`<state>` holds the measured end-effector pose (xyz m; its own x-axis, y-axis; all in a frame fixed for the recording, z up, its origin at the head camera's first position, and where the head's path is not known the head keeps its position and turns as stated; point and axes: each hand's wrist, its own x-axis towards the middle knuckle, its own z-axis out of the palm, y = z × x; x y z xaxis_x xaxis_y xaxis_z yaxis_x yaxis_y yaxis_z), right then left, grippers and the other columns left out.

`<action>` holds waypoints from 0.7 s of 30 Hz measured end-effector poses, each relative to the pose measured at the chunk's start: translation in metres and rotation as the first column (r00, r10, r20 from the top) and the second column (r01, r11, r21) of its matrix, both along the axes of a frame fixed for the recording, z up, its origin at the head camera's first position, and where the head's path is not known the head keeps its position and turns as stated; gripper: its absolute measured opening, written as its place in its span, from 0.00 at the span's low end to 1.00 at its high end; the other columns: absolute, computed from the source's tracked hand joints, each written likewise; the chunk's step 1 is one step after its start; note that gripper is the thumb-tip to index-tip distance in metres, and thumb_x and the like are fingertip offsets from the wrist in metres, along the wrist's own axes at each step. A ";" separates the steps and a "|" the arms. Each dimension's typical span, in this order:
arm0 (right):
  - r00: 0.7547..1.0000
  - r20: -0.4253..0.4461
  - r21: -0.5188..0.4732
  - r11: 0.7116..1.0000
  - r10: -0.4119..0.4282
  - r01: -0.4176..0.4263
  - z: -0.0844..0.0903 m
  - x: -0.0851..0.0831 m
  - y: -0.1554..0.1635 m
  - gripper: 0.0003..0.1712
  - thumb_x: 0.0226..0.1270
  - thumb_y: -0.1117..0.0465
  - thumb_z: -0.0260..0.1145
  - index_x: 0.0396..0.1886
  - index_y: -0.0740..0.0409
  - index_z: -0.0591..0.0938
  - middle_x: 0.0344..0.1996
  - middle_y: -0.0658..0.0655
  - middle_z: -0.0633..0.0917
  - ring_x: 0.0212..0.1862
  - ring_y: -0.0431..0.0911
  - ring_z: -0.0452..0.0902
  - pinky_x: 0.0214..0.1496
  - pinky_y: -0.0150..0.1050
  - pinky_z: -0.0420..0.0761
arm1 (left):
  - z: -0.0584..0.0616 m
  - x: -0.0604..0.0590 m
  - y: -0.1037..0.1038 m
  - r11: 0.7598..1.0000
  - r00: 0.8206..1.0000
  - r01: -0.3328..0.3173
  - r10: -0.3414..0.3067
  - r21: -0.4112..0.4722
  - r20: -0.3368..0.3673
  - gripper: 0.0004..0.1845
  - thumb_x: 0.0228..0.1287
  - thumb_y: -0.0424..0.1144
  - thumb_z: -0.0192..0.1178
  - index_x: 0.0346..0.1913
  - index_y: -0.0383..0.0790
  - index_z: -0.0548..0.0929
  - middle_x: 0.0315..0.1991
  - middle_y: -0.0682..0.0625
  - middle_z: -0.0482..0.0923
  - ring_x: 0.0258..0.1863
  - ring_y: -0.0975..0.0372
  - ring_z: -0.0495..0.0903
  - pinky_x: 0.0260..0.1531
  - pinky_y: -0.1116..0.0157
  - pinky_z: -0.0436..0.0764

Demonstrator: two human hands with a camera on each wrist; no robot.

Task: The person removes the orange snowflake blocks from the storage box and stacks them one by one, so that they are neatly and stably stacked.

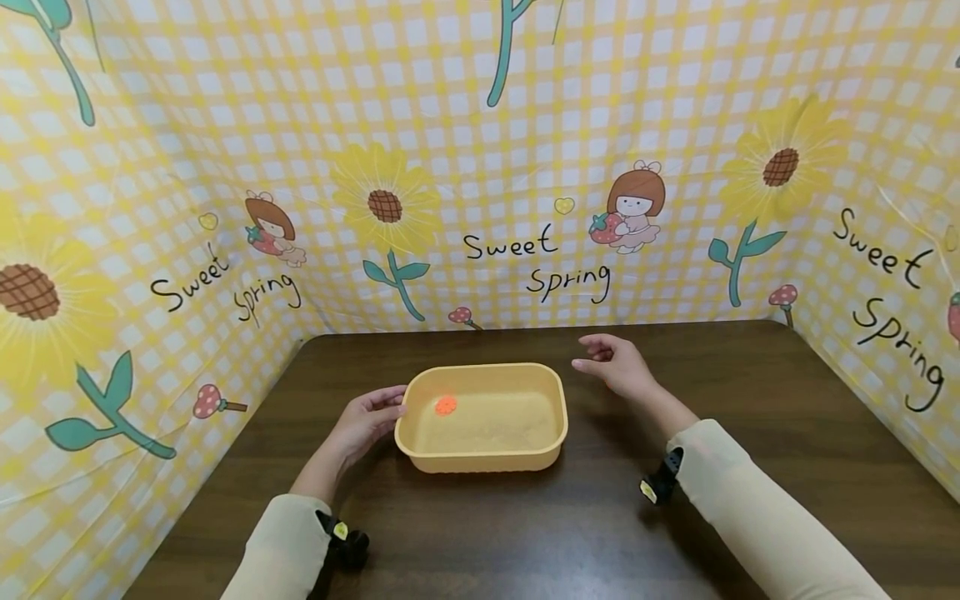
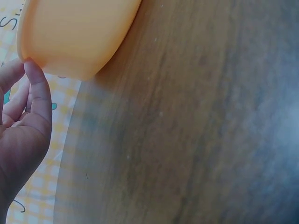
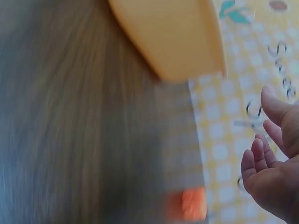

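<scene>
Where the dark brown wooden tabletop (image 1: 750, 433) is widest, a shallow rectangular yellow-orange plastic tub (image 1: 482, 454) with rounded corners sits near the middle, upright and flat on the wood. Inside it, on the pale floor towards the left end, lies a small round orange piece (image 1: 446, 405); what it is made of cannot be told.

Left hand (image 1: 365, 421): at the tub's left end, fingers loosely bent, their tips at the rim. Left wrist view shows one fingertip (image 2: 32, 65) touching the tub's outer wall near the corner; the fingers are not wrapped round anything.

Right hand (image 1: 617, 364): raised just beyond the tub's far right corner, apart from it, holding nothing. Fingers (image 3: 259, 156) slightly spread and gently curled, thumb extended.

Both forearms wear cream-coloured sleeves (image 1: 757, 500), each with a small black wrist-mounted camera (image 1: 660, 479) at the cuff.

Surround: a yellow-and-white checked backdrop (image 1: 480, 125) printed with sunflowers, cartoon girls and the words "Sweet Spring" stands on three sides of the tabletop.

Right wrist view is motion-blurred.
</scene>
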<state>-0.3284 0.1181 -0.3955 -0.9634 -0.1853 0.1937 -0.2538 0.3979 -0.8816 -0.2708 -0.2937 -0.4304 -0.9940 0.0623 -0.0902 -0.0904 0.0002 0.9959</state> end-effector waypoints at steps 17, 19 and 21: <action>0.988 -0.019 -0.083 0.984 0.156 -0.157 0.020 0.015 -0.073 0.19 0.50 0.58 0.69 0.44 0.54 0.78 0.35 0.55 0.75 0.37 0.48 0.69 0.37 0.39 0.72 | 0.015 0.008 0.006 1.000 1.000 0.009 -0.010 0.016 0.022 0.25 0.55 0.28 0.58 0.58 0.29 0.67 0.47 0.38 0.68 0.40 0.59 0.74 0.39 0.65 0.76; 0.986 -0.021 -0.085 0.982 0.167 -0.168 0.019 0.016 -0.080 0.19 0.50 0.58 0.69 0.43 0.54 0.78 0.35 0.55 0.75 0.37 0.48 0.69 0.37 0.38 0.73 | 0.010 0.006 0.005 1.000 1.000 0.003 -0.003 0.013 0.018 0.25 0.55 0.29 0.59 0.57 0.30 0.67 0.46 0.40 0.68 0.40 0.60 0.74 0.39 0.65 0.77; 0.985 -0.019 -0.084 0.982 0.170 -0.171 0.018 0.016 -0.087 0.19 0.49 0.58 0.70 0.42 0.53 0.79 0.35 0.54 0.75 0.36 0.47 0.70 0.36 0.38 0.73 | 0.005 0.003 0.003 1.000 1.000 -0.004 0.004 0.006 0.012 0.26 0.55 0.30 0.60 0.57 0.30 0.68 0.45 0.41 0.69 0.39 0.60 0.74 0.39 0.65 0.77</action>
<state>-0.3122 0.0308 -0.3773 -0.9166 -0.3290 0.2273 -0.3224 0.2714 -0.9069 -0.2674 -0.2908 -0.4254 -0.9931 0.0589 -0.1019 -0.1024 -0.0062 0.9947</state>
